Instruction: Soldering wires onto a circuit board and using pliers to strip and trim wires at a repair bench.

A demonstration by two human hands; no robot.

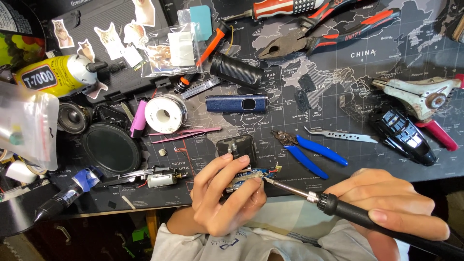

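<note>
My left hand pinches a small blue circuit board with wires at its right end, low over the front edge of the dark map-printed mat. My right hand grips a black soldering iron. Its metal tip touches the board near my left thumb. A small black box-like part lies just behind the board.
Blue-handled cutters, steel tweezers, pink tweezers, a solder spool, a dark blue oblong case, red-handled pliers, a yellow glue tube, a small motor, a round black lid and a black shell crowd the mat.
</note>
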